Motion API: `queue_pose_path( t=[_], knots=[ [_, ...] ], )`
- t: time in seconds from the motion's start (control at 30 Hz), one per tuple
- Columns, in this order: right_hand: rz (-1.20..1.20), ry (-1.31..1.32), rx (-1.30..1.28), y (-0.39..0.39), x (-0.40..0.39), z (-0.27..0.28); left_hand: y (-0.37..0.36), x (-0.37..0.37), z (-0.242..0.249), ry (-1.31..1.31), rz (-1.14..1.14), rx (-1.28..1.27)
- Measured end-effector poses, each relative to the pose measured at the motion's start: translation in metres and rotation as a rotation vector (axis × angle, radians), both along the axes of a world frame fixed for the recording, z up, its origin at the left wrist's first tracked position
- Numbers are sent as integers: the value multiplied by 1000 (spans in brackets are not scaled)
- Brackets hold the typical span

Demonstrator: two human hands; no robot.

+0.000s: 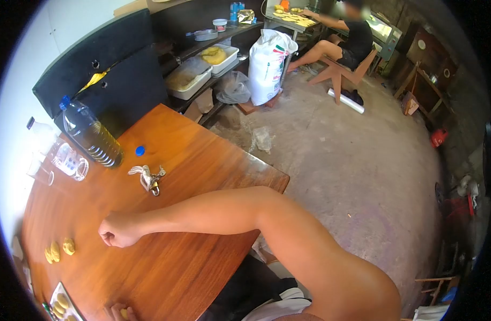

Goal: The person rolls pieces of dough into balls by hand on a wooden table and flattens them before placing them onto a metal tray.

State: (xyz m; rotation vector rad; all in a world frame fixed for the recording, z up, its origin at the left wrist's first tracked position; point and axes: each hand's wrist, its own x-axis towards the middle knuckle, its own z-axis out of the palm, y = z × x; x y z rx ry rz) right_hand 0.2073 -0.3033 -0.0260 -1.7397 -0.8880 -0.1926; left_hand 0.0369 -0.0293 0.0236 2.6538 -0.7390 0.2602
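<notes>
My right hand (121,229) is a closed fist low over the wooden table (202,160); what it may hold is hidden. At the bottom edge, my left hand (117,312) shows only in part, its fingers round a small yellow dough piece (124,313). Left of the fist lie small yellow pieces (55,251) and a rounder one (68,246). A white tray (68,295) with several pale pieces is cut off at the lower left. Above the fist sit keys with a padlock and white cord (148,178).
A bottle of yellow liquid (95,136), a blue cap (140,151) and a clear plastic bottle (69,159) stand or lie at the table's back left. Beyond are tubs (189,88), a white sack (267,69) and a seated person (355,37) at another table.
</notes>
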Motion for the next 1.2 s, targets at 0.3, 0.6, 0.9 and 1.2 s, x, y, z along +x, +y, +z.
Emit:
queue_pose_path(
  t=[0.3, 0.6, 0.9, 1.2],
  knots=[
    [-18, -2, 12, 4, 1, 1, 6, 36, -18, 37, 36, -62],
    [3, -9, 35, 8, 6, 0, 2, 38, -8, -179, -56, -56],
    [-18, -42, 9, 6, 7, -2, 25, 27, -12, -177, -237, -149],
    [1, -64, 41, 7, 10, 1, -11, 56, 4, -9, -325, -13]
  ],
)
